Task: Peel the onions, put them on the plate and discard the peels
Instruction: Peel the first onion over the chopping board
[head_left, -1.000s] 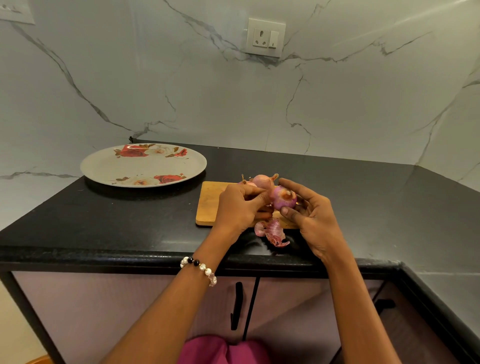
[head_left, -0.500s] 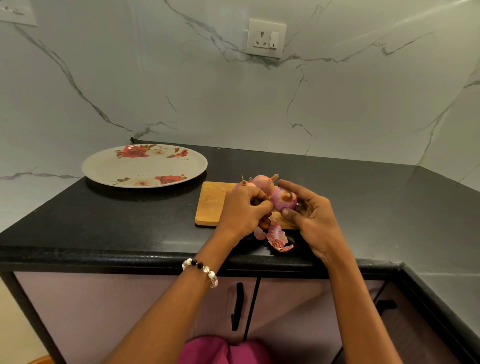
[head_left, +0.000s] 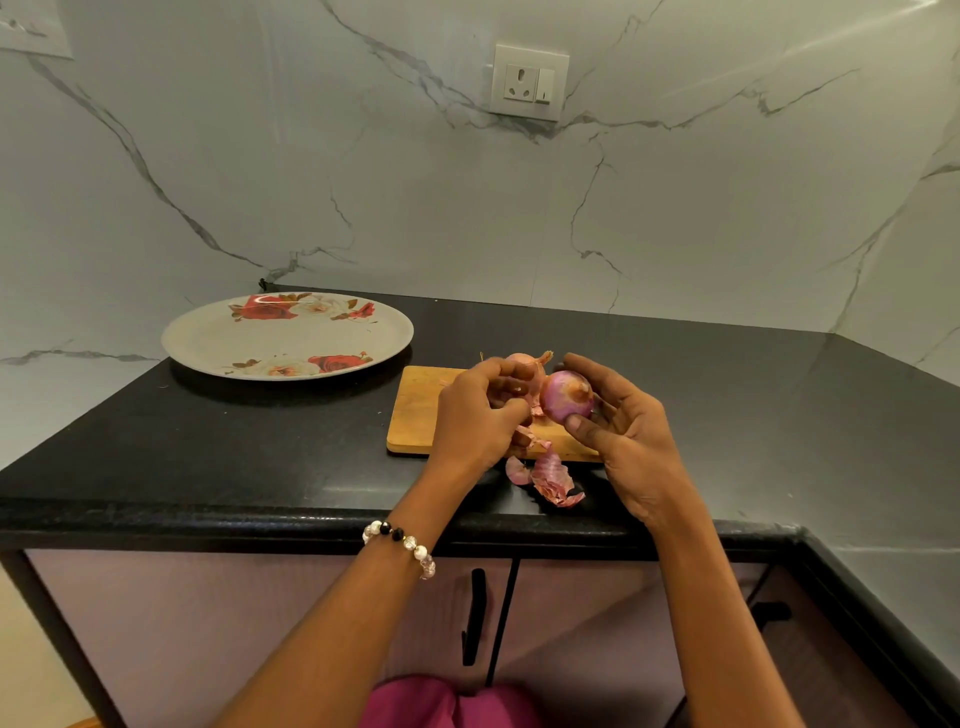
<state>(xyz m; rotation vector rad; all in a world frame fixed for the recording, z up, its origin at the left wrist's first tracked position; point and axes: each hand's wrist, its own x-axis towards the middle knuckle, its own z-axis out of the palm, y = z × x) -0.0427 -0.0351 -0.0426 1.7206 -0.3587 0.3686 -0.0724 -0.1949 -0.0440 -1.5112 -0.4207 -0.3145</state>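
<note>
My right hand (head_left: 626, 434) holds a partly peeled purple onion (head_left: 566, 395) between thumb and fingers above the wooden cutting board (head_left: 418, 408). My left hand (head_left: 475, 415) is curled beside it and pinches a strip of peel at the onion's left side. An unpeeled onion (head_left: 524, 364) sits on the board just behind my hands. Loose peels (head_left: 550, 478) lie on the black counter in front of the board. The floral plate (head_left: 285, 332) stands to the left with nothing on it.
The black counter (head_left: 208, 447) ends in a front edge just below the peels and turns a corner at the right. A wall socket (head_left: 527, 83) sits on the marble backsplash. Cabinet doors with black handles (head_left: 475, 616) are below.
My left hand has drawn a little away from the onion with peel in its fingers. More of the onion's purple surface shows. Peels on the counter lie much as before.
</note>
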